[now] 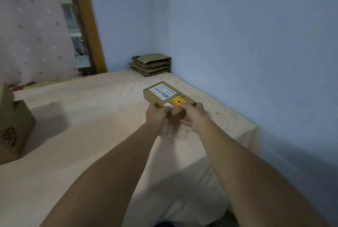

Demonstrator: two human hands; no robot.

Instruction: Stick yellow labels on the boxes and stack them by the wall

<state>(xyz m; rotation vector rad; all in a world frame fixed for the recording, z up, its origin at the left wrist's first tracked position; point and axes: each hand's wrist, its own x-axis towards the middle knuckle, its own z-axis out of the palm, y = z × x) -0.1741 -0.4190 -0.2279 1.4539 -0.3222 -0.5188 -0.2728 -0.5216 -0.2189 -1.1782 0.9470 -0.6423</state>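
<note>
A flat brown cardboard box (164, 98) is held over the cloth-covered surface near the blue wall. A white shipping label (161, 91) and a yellow label (178, 101) are stuck on its top. My left hand (157, 115) grips the near left corner, thumb on top beside a small white and red sticker (167, 105). Gripping the near right corner is my right hand (193, 115), its thumb next to the yellow label and its fingers under the box.
A pile of flattened cardboard boxes (150, 65) lies in the far corner against the wall. A larger brown box (12, 128) stands at the left edge. The beige cloth (91, 117) covers the surface; a wooden door frame (86, 22) and a dotted curtain (31, 25) stand behind.
</note>
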